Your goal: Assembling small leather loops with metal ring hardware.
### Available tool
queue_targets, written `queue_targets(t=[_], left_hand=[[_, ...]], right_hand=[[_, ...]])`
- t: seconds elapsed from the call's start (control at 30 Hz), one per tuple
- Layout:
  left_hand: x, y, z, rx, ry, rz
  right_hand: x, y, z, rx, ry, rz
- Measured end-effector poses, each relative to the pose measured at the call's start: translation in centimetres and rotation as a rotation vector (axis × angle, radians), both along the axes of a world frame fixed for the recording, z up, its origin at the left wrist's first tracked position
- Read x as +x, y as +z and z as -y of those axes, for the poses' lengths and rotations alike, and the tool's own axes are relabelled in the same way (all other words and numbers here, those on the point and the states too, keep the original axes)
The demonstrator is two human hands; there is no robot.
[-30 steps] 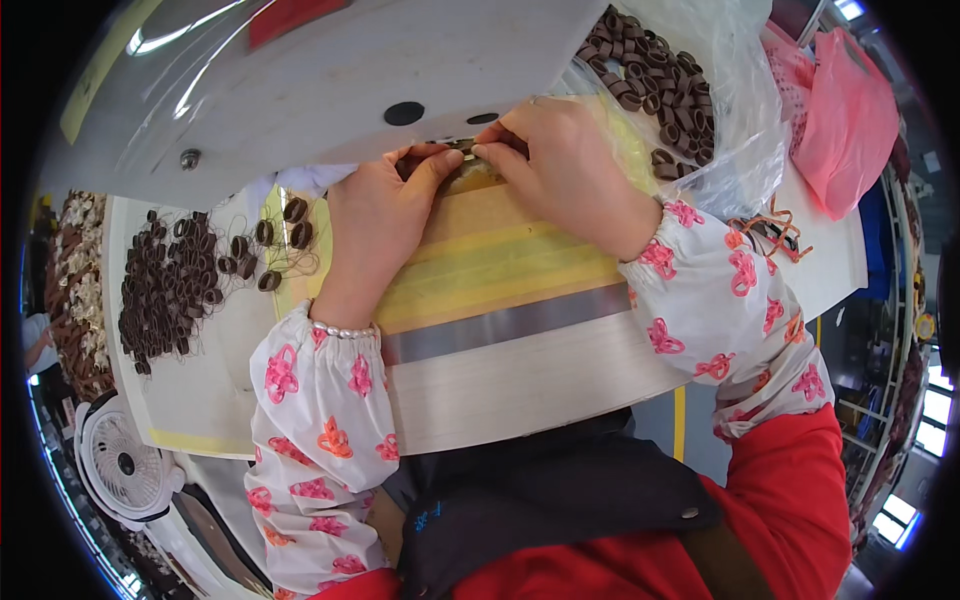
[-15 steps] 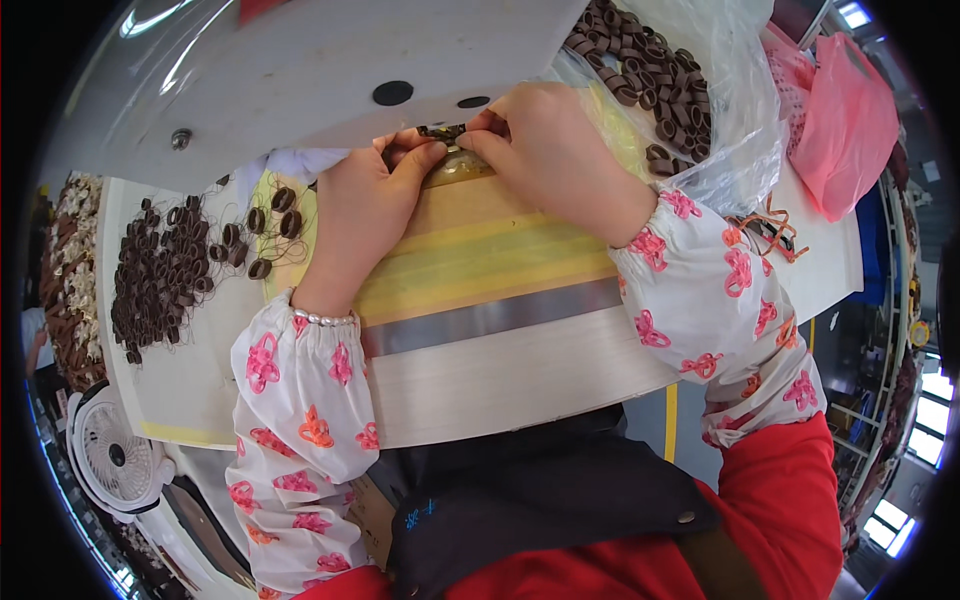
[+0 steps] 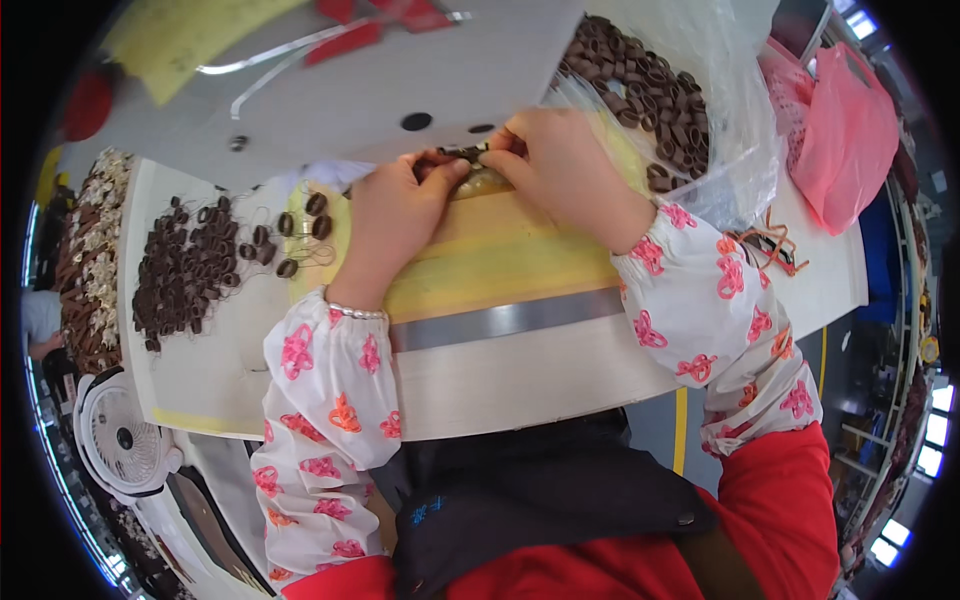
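Note:
Close together under the head of a white sewing machine [image 3: 350,105], both my hands pinch at a small dark brown strip [image 3: 462,152]. My left hand [image 3: 395,220] is closed, its thumb and fingertips at the strip's left end. My right hand [image 3: 565,165] is closed too, thumb against forefinger at the right end. The fingers partly cover the strip, so its full shape cannot be made out. Below the fingertips lies the machine bed, covered in yellowish tape [image 3: 500,248]. The needle is not visible behind the machine head.
Many small brown loops with loose threads [image 3: 185,270] lie on the left of the white table [image 3: 520,375]. More brown loops [image 3: 640,90] fill a clear plastic bag at right, beside a pink bag [image 3: 845,130]. Orange-handled scissors [image 3: 775,245] lie nearby. A white fan [image 3: 120,435] stands at lower left.
The whole view has shifted, so the machine and table appear further right and lower on the left side. Both hands keep their pinch, and more of the dark strip shows between them.

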State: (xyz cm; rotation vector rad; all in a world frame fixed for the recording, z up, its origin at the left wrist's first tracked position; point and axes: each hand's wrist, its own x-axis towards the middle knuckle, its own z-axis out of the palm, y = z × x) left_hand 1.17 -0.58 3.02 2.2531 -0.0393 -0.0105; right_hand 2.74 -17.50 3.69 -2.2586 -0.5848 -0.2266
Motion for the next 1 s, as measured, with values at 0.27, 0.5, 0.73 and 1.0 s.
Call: queue_targets(t=[0.27,0.5,0.73,1.0], left_hand=[[-0.5,-1.3,-1.3,0.222,-0.056,0.449],[-4.1,-1.2,-2.0,0.084,-0.364,0.545],[-3.9,-0.8,-1.2,0.025,-0.442,0.562],[-2.5,-0.4,-1.5,-0.309,-0.242,0.618]], right_hand=[[-0.7,0.9,-0.2,-0.039,-0.031,0.084],[-2.4,1.8,-1.2,0.218,0.085,-0.544],[-1.4,1.6,-0.6,0.411,0.043,-0.742],[-3.3,1.8,-1.1,0.196,0.265,-0.615]])
